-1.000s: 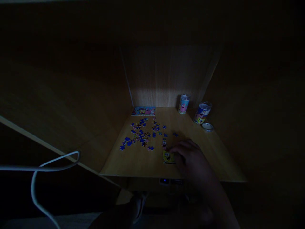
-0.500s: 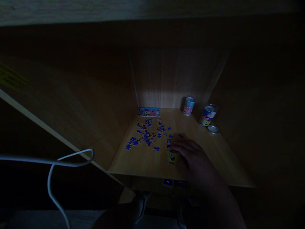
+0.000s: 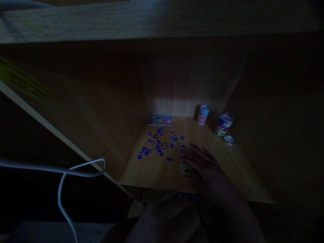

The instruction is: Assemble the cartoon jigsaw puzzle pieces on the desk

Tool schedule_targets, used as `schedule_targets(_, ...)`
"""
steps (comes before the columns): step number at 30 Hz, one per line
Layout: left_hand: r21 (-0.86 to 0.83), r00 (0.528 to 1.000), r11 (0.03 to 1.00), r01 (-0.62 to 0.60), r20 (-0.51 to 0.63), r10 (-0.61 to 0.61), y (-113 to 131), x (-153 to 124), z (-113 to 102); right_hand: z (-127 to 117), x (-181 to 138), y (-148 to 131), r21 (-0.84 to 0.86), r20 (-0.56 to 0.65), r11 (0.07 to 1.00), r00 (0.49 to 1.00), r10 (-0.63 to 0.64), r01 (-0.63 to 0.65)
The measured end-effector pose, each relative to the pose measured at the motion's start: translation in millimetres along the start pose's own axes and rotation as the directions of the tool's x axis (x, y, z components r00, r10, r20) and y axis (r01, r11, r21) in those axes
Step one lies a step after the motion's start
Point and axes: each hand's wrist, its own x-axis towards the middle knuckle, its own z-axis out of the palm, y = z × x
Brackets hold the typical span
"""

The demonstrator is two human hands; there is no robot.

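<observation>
My right hand (image 3: 206, 167) lies over the right part of the shelf board with fingers stretched out. Its fingertips touch or cover the upper part of a small joined jigsaw section (image 3: 185, 169) that shows a yellow cartoon face. Below the board's front edge, my left hand (image 3: 168, 216) is dark and smeared by motion. Whether it holds anything does not show. Loose jigsaw pieces (image 3: 158, 145), many with blue backs up, are scattered left of the section. At the back left lies a cartoon picture card (image 3: 160, 120).
Two cartoon-printed cans, one pink and blue (image 3: 203, 114) and one yellow and blue (image 3: 224, 125), stand at the back right. A round lid (image 3: 229, 139) lies by the nearer can. Wooden walls enclose the compartment. A white cable (image 3: 62, 185) hangs at left.
My left hand has come into view at the bottom. My right hand stays at the joined section, its fingers now more spread. The whole view has shifted slightly.
</observation>
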Motion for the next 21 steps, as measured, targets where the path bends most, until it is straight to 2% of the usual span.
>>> schedule_targets(1,0.01,1.0,1.0,0.0,0.027,0.0,-6,5,1,0,0,0,0.0,0.001,1.0,1.0,0.001,-0.001)
schedule_targets(3,0.063,0.991,0.991,0.12,0.054,-0.124,-18,11,2,1,1,0,0.001,-0.001,1.0,1.0,-0.001,0.001)
schedule_targets(5,0.117,0.961,0.959,0.258,0.073,-0.267,-32,12,2,1,1,0,-0.001,-0.007,1.0,1.0,-0.002,0.002)
schedule_targets(7,0.137,0.936,0.931,0.337,0.061,-0.348,-48,9,2,3,1,0,-0.004,-0.02,1.0,1.0,-0.004,0.004)
schedule_targets(13,0.191,0.94,0.921,0.34,-0.084,-0.33,-86,7,13,6,3,5,0.009,-0.084,1.0,0.996,0.0,0.001)
schedule_targets(16,0.19,0.946,0.927,0.324,-0.062,-0.318,-90,10,21,6,3,7,0.022,-0.085,1.0,0.996,-0.013,0.015)
schedule_targets(21,0.2,0.927,0.906,0.373,-0.044,-0.372,-86,16,26,4,3,7,0.043,-0.072,0.998,0.996,-0.047,0.05)
